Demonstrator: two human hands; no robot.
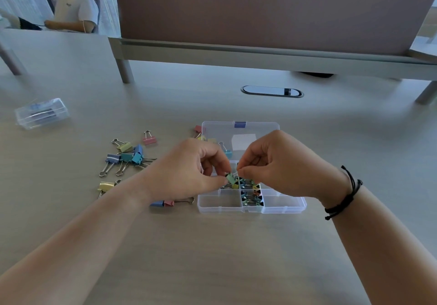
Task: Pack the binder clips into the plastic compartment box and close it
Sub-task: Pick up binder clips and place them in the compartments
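Left hand (189, 172) pinches a green binder clip (230, 178) by its body; right hand (281, 165) pinches its wire handle, both over the open compartment box (250, 206). Loose clips (125, 154) lie on the bench (212, 257), left of the left hand

No text, label, brand, number or sign can be read anywhere in this view. A white patch on the open lid of the box (238, 129) may be a label, but it shows no legible print. A small dark mark on the chest of the white shirt (75, 6) worn by the person at the far left is too blurred to make out. The clear case (41, 113) at the left of the table (212, 257) shows dark and blue shapes inside, with nothing readable on them
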